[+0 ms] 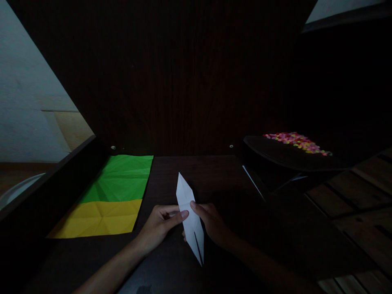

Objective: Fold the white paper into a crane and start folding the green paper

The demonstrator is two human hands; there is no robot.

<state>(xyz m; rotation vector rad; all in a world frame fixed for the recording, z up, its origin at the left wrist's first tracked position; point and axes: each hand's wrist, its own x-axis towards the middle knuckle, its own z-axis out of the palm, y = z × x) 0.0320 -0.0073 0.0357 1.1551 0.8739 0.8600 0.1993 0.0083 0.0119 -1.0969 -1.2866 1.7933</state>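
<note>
1. Left hand [162, 224] pinches the folded white paper [190, 220] at its middle: thumb on top, fingertips [184, 213] on the left edge, other fingers curled underneath.
2. Right hand [211, 222] grips the same paper from the opposite side, forefinger laid over the right edge, remaining fingers behind the sheet. Both hands closed on the paper, nothing else held.
3. Paper is a long narrow diamond: one tip points away from the person, the other toward them, with a slit or split flap near the closer tip. It sits just above the dark table [171, 269]; I cannot tell whether the near tip touches it.
4. Risk: both grips sit at the waist, so the long tips are unsupported. Uneven pressure could skew the layers and leave a crease off the centre line.
5. Risk: the split end near the person could splay or tear if the hands pull apart.
6. Risk: light is very poor, so edge alignment is hard to judge by eye.
7. Pose: both forearms come in from the near table edge and converge on the paper, wrists low and roughly level.
8. Left of the paper, flat on the table: creased green sheet [122, 177], and a yellow sheet [101, 218] nearer the person than it.
9. Right of the paper and farther off: dark tray [275, 155] with a pile of small multicoloured pieces [295, 142].
</note>
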